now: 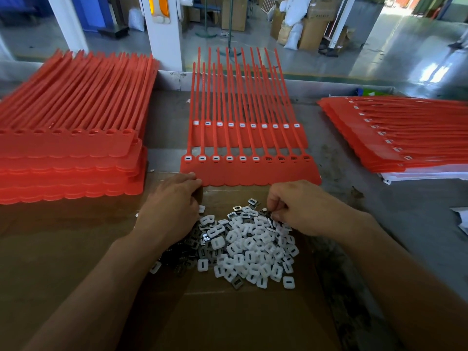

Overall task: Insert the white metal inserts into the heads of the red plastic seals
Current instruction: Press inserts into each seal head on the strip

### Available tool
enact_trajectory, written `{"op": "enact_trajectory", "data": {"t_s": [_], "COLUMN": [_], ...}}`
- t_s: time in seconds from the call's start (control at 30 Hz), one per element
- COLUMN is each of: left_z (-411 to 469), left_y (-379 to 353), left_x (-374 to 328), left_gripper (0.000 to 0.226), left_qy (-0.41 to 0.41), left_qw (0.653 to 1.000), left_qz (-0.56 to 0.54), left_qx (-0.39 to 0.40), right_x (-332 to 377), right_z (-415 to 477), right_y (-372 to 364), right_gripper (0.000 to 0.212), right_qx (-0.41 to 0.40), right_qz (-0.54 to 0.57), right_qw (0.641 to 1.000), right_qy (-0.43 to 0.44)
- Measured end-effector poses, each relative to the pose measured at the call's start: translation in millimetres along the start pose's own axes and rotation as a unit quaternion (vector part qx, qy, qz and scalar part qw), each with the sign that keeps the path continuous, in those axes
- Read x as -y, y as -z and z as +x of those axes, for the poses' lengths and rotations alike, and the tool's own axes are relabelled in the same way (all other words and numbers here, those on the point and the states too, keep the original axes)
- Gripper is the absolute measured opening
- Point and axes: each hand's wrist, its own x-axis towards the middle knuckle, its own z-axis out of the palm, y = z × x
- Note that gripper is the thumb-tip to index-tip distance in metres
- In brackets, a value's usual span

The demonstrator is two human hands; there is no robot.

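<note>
Inserts (250, 249) lie heaped on cardboard (228, 320); beyond the heap, a seal sheet (253, 176) holds six in its heads. Right hand (301, 209) pinches inserts; left hand (172, 209) curls, grip unclear.

A loose pile of white inserts (253, 249), small rounded squares with a slot and some showing dark metal backs, lies on brown cardboard (228, 320). Just beyond it a flat strip of ten red seals (250, 173) lies with its tails pointing away. Its six left heads hold inserts and its four right heads are unfilled. A second strip (248, 138) lies farther back under those tails, all ten heads filled.
</note>
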Motion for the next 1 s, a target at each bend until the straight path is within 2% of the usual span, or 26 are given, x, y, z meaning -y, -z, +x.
{"op": "enact_trajectory", "data": {"t_s": [0.1,0.27,0.43,0.57,0.8,1.0], "left_z": [0.1,1.2,1.0,0.4,0.4,0.1], "left_y": [0.0,-0.5,-1.3,-0.8,0.5,0.5], "left_x": [0.6,0.7,1.5,1.0,0.2,1.1], "left_gripper": [0.045,0.046,0.046,0.045,0.046,0.046], "left_qy": [-0.002,0.000,0.000,-0.002,-0.004,-0.007], "left_qw": [1.000,1.000,1.000,1.000,1.000,1.000], "left_qz": [0.002,0.000,-0.001,0.000,-0.003,-0.003], "left_qx": [0.001,0.001,0.000,0.000,-0.002,0.000], "right_x": [-1.6,-4.1,-14.5,-24.8,-41.0,-47.7], "right_z": [0.1,-1.5,-2.9,9.8,57.0,89.1], "right_y": [2.0,7.7,18.9,20.7,12.1,3.6], "right_gripper": [0.005,0.023,0.018,0.017,0.015,0.011], "right_qx": [0.018,0.029,0.035,-0.031,-0.192,-0.213], "right_qz": [0.015,0.026,0.135,0.231,0.266,0.301], "right_qw": [1.000,0.999,0.990,0.972,0.943,0.923], "right_qy": [0.004,0.011,0.000,-0.017,-0.058,-0.107]}}
